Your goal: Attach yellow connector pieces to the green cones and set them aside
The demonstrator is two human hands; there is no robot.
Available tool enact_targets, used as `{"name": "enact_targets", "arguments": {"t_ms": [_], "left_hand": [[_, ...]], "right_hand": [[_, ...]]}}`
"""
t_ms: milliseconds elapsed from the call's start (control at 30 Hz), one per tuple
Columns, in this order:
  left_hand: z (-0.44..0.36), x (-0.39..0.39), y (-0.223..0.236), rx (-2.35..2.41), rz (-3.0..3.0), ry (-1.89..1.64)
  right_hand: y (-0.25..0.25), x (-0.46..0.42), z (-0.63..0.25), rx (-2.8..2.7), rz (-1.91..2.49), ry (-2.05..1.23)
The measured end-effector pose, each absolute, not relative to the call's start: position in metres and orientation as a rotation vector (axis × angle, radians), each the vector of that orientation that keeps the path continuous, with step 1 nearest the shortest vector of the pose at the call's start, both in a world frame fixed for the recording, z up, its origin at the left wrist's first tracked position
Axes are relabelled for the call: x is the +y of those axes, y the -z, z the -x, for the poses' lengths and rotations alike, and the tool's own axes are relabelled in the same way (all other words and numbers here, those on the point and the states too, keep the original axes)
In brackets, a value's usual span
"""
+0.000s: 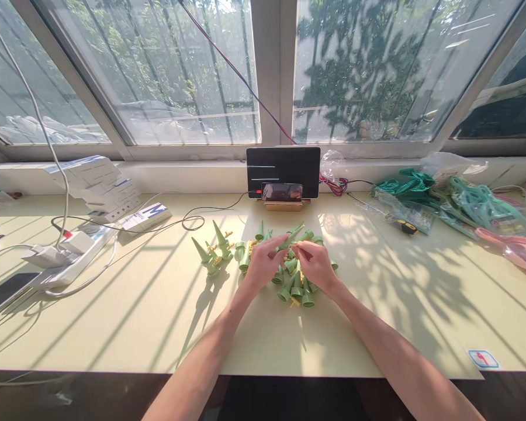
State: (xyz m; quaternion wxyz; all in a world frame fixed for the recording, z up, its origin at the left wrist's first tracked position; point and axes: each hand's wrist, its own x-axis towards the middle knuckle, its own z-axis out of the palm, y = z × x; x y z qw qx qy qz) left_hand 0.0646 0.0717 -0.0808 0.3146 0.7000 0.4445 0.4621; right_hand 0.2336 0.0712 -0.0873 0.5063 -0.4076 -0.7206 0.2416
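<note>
My left hand point(267, 257) is closed on a green plastic watering spike point(293, 235), its pointed end tilted up to the right. Close beside it, the fingers of my right hand point(315, 263) are pinched together at the spike's near end. Whatever they pinch is too small to make out. Beneath and around both hands lies a pile of loose green spikes point(307, 295) with small yellow valve pieces point(295, 302) among them. Left of the pile, several spikes with yellow valves fitted point(222, 241) stand upright in a group. My hands hide part of the pile.
A phone point(282, 192) leans before a black tablet point(283, 166) at the back. On the left are a power strip point(76, 251), cables and a white box point(144, 217). Plastic bags and green straps point(405, 187) lie right, near a black-and-yellow tool point(407, 227).
</note>
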Motion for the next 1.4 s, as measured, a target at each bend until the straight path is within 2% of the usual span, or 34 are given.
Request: {"name": "enact_targets", "arguments": {"t_ms": [300,600,867,1167,1400], "left_hand": [[-0.0642,0.0716,0.0792,1.271,-1.949,-1.221],[-0.0648,0.0705,0.0794,1.199,-1.829,-1.200],[-0.0668,0.0703,0.0788,1.281,-1.974,-1.203],[-0.0656,0.0683,0.0765,1.203,-1.837,-1.172],[-0.0642,0.0692,0.0784,1.361,-1.979,-1.164]], "right_hand": [[0.0889,0.0735,-0.2364,-1.811,0.966,-0.423],[0.0877,0.0722,-0.2354,-1.747,0.961,-0.573],[0.0903,0.0747,-0.2359,-1.826,0.970,-0.394],[0.0891,0.0729,-0.2345,-1.752,0.957,-0.578],[0.0910,0.0749,-0.2357,-1.832,0.963,-0.408]]}}
